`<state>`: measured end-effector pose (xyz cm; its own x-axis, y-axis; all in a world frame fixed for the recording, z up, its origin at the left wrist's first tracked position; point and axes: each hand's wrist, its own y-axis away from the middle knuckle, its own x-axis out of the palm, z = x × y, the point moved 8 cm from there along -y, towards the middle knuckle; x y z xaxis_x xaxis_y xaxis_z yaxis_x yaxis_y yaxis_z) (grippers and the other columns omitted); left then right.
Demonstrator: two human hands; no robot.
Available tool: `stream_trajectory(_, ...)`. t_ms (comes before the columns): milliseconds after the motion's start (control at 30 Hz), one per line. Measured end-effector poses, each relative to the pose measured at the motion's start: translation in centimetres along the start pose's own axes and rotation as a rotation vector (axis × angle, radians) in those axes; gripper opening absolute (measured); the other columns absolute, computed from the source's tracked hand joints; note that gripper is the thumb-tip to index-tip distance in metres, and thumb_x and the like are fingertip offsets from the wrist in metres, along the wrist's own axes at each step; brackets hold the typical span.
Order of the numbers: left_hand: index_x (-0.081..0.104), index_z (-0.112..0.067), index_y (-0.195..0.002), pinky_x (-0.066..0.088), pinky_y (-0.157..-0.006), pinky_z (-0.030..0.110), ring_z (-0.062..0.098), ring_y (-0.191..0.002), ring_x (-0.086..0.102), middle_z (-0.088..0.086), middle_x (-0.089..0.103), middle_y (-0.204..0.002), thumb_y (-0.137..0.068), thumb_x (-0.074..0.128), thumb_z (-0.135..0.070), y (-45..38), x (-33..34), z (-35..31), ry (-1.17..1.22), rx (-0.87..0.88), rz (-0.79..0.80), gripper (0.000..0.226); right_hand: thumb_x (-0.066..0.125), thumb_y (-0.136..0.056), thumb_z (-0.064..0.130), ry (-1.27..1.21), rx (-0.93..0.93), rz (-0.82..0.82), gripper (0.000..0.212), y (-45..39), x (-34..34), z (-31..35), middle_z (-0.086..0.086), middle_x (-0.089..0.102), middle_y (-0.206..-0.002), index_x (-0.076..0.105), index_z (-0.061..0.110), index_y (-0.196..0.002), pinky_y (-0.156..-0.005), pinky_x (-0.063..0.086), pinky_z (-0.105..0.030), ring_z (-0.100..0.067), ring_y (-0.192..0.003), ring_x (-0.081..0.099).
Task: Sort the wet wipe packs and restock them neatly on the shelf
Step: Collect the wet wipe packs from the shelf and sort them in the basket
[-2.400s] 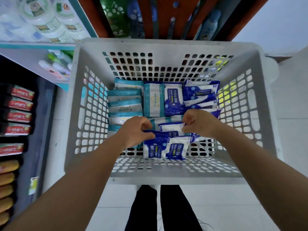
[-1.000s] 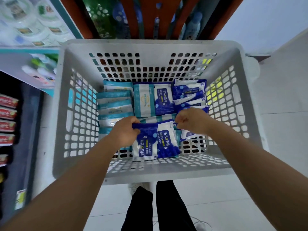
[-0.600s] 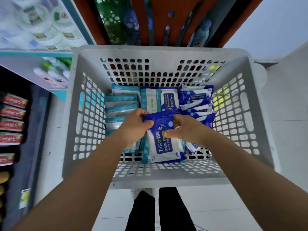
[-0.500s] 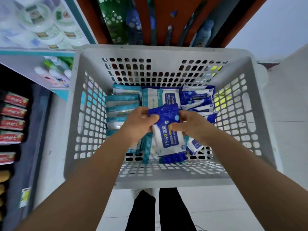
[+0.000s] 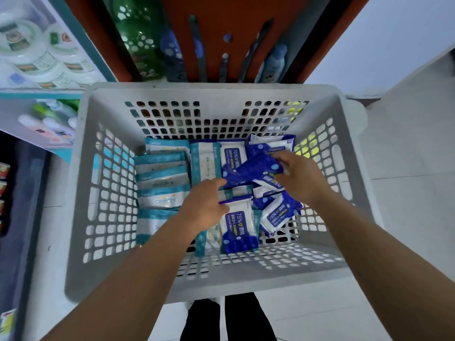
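Wet wipe packs lie in the bottom of a large grey perforated plastic basket (image 5: 81, 193), which fills most of the view from above and sits on a pale tiled floor (image 5: 406, 217). Behind the basket's far rim stands a dark red shelf unit (image 5: 221, 16) with bottles and hanging items, blurred. To the left, store shelves (image 5: 37, 70) carry round white tubs and small red boxes.

Inside the basket, teal-and-white packs (image 5: 161, 178) overlap in a column along the left side. Blue-and-white packs printed "75%" crowd the middle and right; one upright blue pack (image 5: 237, 226) leans near the front wall, with another tilted just beside it on the right.

Both bare forearms reach down into the basket. The right hand (image 5: 299, 179) holds a dark blue pack (image 5: 253, 171) raised at a slant over the others, its fingers curled over the pack's right end. The left hand (image 5: 205, 205) hovers just left of the upright blue pack, fingers loosely bent and holding nothing, its fingertips close to the slanted pack's lower left corner; contact there cannot be told.
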<state>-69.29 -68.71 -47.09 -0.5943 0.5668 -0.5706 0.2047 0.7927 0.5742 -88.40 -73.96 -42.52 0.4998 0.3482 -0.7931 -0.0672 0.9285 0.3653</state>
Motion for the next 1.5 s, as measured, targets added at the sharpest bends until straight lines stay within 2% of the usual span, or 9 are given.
stream_trajectory(167, 0.051, -0.021, -0.134, 0.043, -0.098, 0.034, 0.022, -0.115, 0.052, 0.006, 0.051, -0.130, -0.087, 0.067, -0.021, -0.1, 2.0, 0.4, -0.164, 0.029, 0.056, 0.050, 0.054, -0.084, -0.002, 0.502, -0.084, 0.277, 0.048, -0.3, 3.0, -3.5, -0.006, 0.061, -0.122, 0.058, 0.022, -0.126, -0.087, 0.050, -0.034, -0.026, -0.106, 0.058)
stream_trajectory(367, 0.052, -0.021, -0.127, 0.043, -0.092, 0.029, 0.018, -0.112, 0.053, 0.002, 0.053, -0.127, -0.085, 0.069, -0.017, -0.6, 2.5, 0.7, -0.171, 0.015, 0.019, 0.046, 0.059, -0.086, 0.007, 0.571, -0.095, 0.492, 0.046, 0.8, 7.6, -5.8, -0.002, 0.061, -0.127, 0.058, 0.029, -0.126, -0.092, 0.050, -0.034, -0.024, -0.111, 0.058)
stream_trajectory(600, 0.059, -0.019, -0.121, 0.046, -0.087, 0.029, 0.019, -0.104, 0.057, 0.003, 0.058, -0.120, -0.085, 0.068, -0.020, -0.5, 2.2, 1.3, -0.140, -0.020, 0.036, 0.038, 0.073, -0.081, 0.018, 0.063, -0.040, 0.516, 0.057, 1.2, 7.1, -1.1, -0.004, 0.052, -0.132, 0.048, 0.017, -0.132, -0.096, 0.045, -0.032, -0.019, -0.118, 0.051)
stream_trajectory(767, 0.064, -0.014, -0.101, 0.044, -0.074, 0.025, 0.015, -0.085, 0.057, 0.004, 0.066, -0.102, -0.092, 0.058, -0.015, -0.4, 1.9, 1.0, -0.074, -0.018, 0.005, 0.011, 0.074, -0.079, 0.021, 0.058, -0.039, 0.590, 0.050, 2.1, 9.4, 0.7, -0.002, 0.060, -0.118, 0.056, 0.015, -0.124, -0.085, 0.044, -0.026, -0.014, -0.098, 0.055)
stream_trajectory(933, 0.058, -0.016, -0.093, 0.054, -0.082, 0.041, 0.024, -0.086, 0.066, 0.006, 0.066, -0.093, -0.093, 0.057, -0.016, -0.8, 0.6, 1.0, 0.251, -0.064, -0.084, 0.001, 0.070, -0.082, 0.016, -0.124, 0.083, 0.488, 0.016, 2.0, 9.1, 0.3, -0.003, 0.067, -0.081, 0.063, 0.013, -0.096, -0.054, 0.044, -0.022, -0.015, -0.060, 0.058)
stream_trajectory(1100, 0.056, -0.017, -0.094, 0.039, -0.057, 0.017, 0.014, -0.076, 0.056, 0.003, 0.063, -0.094, -0.094, 0.056, -0.017, -1.9, -1.1, -1.0, 0.222, -0.005, -0.207, 0.000, 0.050, -0.094, 0.014, -0.124, 0.022, 0.310, 0.019, 0.5, 5.6, 0.9, -0.008, 0.063, -0.090, 0.053, 0.014, -0.113, -0.049, 0.038, -0.024, -0.013, -0.058, 0.050)
stream_trajectory(1267, 0.050, -0.014, -0.134, 0.041, -0.099, 0.032, 0.024, -0.123, 0.048, 0.008, 0.050, -0.136, -0.096, 0.054, -0.016, -2.1, -0.1, -0.6, -0.068, 0.034, -0.118, 0.038, 0.048, -0.090, 0.004, 0.188, -0.020, 0.218, 0.030, -0.7, 2.3, -1.2, -0.009, 0.067, -0.104, 0.063, 0.016, -0.113, -0.066, 0.053, -0.033, -0.023, -0.082, 0.062)
stream_trajectory(1400, 0.044, -0.019, -0.140, 0.036, -0.105, 0.034, 0.025, -0.131, 0.039, 0.007, 0.044, -0.141, -0.094, 0.056, -0.015, -1.8, 1.4, 1.2, -0.237, 0.004, -0.018, 0.048, 0.051, -0.088, 0.004, 0.526, -0.019, 0.533, 0.033, 0.7, 4.8, -3.7, -0.008, 0.066, -0.113, 0.065, 0.016, -0.116, -0.076, 0.050, -0.029, -0.024, -0.097, 0.061)
stream_trajectory(1500, 0.048, -0.019, -0.137, 0.036, -0.107, 0.033, 0.024, -0.129, 0.038, 0.005, 0.043, -0.139, -0.092, 0.058, -0.011, -1.5, 2.0, 1.9, -0.270, 0.007, -0.001, 0.047, 0.057, -0.090, 0.016, 0.421, -0.066, 0.560, 0.036, 1.1, 5.9, -3.0, -0.002, 0.059, -0.128, 0.059, 0.016, -0.127, -0.089, 0.044, -0.028, -0.021, -0.114, 0.055)
